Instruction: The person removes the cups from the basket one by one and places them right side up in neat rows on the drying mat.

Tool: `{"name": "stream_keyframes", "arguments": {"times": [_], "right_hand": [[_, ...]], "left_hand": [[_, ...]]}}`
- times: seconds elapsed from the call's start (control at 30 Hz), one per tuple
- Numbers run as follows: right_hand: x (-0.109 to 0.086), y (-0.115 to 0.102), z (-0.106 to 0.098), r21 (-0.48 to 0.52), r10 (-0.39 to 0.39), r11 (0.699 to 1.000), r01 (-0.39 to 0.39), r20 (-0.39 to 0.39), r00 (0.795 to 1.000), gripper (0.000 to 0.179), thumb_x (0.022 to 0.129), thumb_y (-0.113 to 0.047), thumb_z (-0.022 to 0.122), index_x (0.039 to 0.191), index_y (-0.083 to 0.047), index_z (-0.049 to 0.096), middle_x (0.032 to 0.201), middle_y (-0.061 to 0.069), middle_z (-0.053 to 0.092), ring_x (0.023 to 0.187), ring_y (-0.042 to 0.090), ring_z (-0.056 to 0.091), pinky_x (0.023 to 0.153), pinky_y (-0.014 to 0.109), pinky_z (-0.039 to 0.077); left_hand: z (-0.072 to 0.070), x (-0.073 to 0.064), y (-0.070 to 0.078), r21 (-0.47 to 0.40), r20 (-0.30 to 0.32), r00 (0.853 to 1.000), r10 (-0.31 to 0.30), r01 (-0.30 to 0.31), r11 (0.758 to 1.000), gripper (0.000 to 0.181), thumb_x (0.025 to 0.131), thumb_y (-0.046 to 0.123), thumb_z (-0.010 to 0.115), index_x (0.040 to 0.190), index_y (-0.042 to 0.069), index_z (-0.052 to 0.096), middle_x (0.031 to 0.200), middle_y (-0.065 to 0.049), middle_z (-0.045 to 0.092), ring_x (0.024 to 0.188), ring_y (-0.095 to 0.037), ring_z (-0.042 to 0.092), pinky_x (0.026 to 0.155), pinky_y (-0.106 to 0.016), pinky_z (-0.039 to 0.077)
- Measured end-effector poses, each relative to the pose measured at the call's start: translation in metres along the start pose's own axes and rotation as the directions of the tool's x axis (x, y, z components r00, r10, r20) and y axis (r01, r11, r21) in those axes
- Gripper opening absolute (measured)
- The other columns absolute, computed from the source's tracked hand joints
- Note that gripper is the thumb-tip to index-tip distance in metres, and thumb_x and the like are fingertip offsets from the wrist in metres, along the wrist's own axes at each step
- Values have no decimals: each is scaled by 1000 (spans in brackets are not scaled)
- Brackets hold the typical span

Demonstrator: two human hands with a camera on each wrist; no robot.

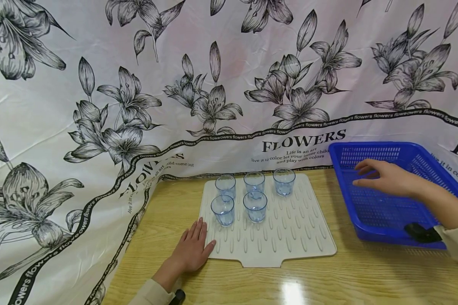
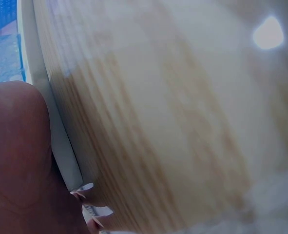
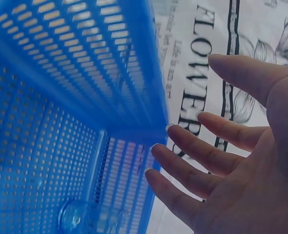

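Note:
Several clear blue-tinted drinking glasses [image 1: 255, 207] stand upright on a white ribbed drying mat [image 1: 301, 237], grouped toward its back and left. My left hand [image 1: 192, 250] lies flat with fingers extended, touching the mat's left edge; the left wrist view shows part of that hand [image 2: 17, 156] against the mat's rim. Above the blue plastic basket [image 1: 360, 228], my right hand [image 1: 391, 178] hovers with fingers spread and holds nothing. In the right wrist view, that hand [image 3: 221, 165] is beside the basket wall, and a glass [image 3: 83, 217] lies inside the basket.
The wooden table [image 1: 168, 199] carries the mat on the left and the basket on the right, with a gap of tabletop between them. A white flower-printed cloth [image 1: 221, 152] hangs behind and along the left side.

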State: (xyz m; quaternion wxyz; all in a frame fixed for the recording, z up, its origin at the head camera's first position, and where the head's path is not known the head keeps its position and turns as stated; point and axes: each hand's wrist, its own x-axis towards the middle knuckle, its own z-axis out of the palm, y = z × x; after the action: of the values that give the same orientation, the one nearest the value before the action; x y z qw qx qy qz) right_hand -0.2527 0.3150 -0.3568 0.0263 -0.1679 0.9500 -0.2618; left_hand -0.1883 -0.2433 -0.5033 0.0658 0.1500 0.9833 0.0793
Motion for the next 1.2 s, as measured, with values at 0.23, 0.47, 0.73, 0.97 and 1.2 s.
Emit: {"name": "stream_keyframes", "arguments": {"times": [0.23,0.47,0.73,0.97,1.2], "right_hand": [[-5,18,-10,-5,48,999,-48,-5,999,61,102,-31,65,138,13,45,131,43,52,118,62,52,84,61,54],[-8,31,-17,11,61,998,-61,-21,998,61,103,-31,65,138,14,45,130,44,52,118,63,52,85,62,53],[-11,46,-27,-15,89,996,-89,-14,996,62,104,-33,62,138,16,44,131,46,50,115,63,51,83,63,52],[-10,55,-31,-38,127,991,-128,-14,992,66,104,-36,62,137,18,43,130,48,48,115,66,48,83,66,49],[-8,66,-33,-51,161,986,-162,-18,987,71,102,-40,64,135,19,42,130,50,46,114,68,46,84,71,46]], "left_hand": [[-11,-6,9,-23,9,1000,2,-2,1000,74,110,48,36,161,-4,23,169,-22,15,155,-41,16,121,-61,18],[0,0,0,-11,-7,1000,3,-3,1000,78,110,53,32,162,-3,21,170,-20,12,156,-40,13,121,-61,17],[8,4,-6,6,-26,1000,5,-5,1000,77,109,54,32,162,-2,22,170,-19,12,156,-38,13,121,-60,17],[2,0,-1,4,-13,1000,5,-5,1000,80,109,56,28,162,-2,20,170,-19,11,156,-39,12,122,-61,16],[0,-1,0,-4,-5,1000,3,-3,1000,80,109,56,30,162,-3,20,170,-20,12,156,-40,13,121,-62,17]]}}
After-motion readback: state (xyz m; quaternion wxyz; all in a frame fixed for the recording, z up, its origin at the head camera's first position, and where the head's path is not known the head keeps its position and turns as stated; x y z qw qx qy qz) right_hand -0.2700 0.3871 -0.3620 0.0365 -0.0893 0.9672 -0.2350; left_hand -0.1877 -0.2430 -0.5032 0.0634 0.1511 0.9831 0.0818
